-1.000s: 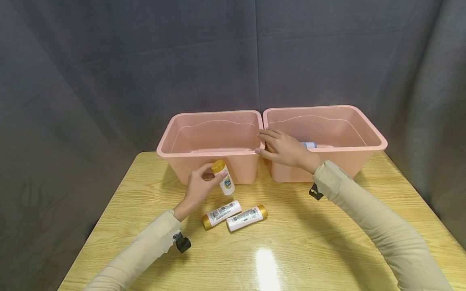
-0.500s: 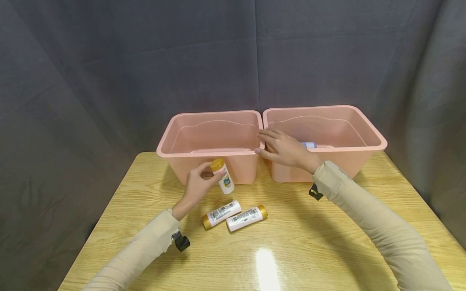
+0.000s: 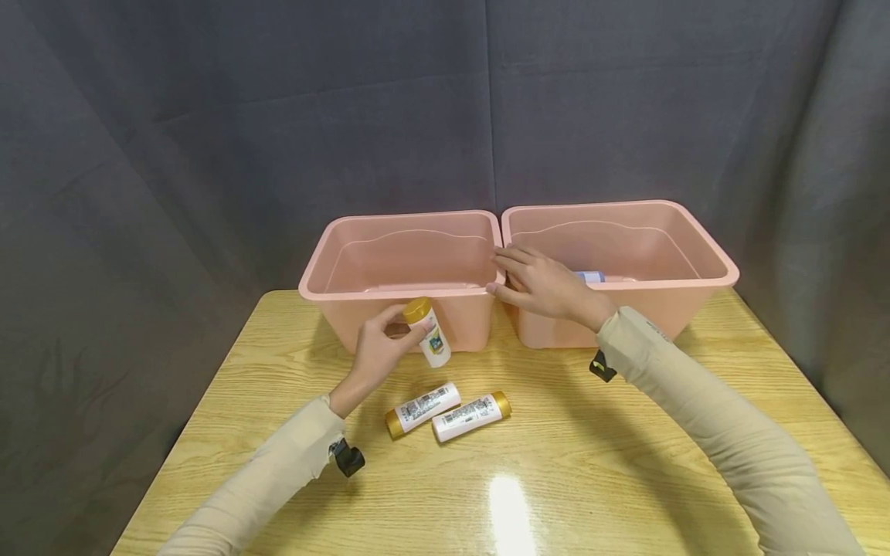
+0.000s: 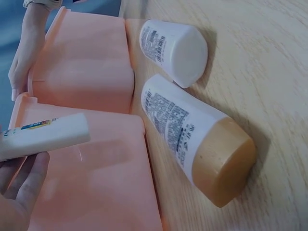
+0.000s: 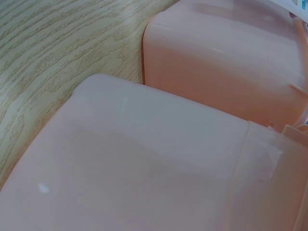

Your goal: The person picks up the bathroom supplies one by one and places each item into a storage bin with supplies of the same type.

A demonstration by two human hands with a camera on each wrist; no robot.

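Above the surface (image 3: pixel 591 455), left hand (image 3: pixel 378 357) grips a gold-capped bottle (image 3: pixel 429 333), lifted and tilted in front of the left bin (image 3: pixel 403 289). Right hand (image 3: pixel 542 284), fingers fairly straight, rests on the adjoining rims where left bin meets right bin (image 3: pixel 667 289). Two more gold-capped bottles (image 3: pixel 422 408) (image 3: pixel 472 416) lie side by side on the surface just below the left hand. Small bluish item (image 3: pixel 592 276) inside the right bin, partly hidden.
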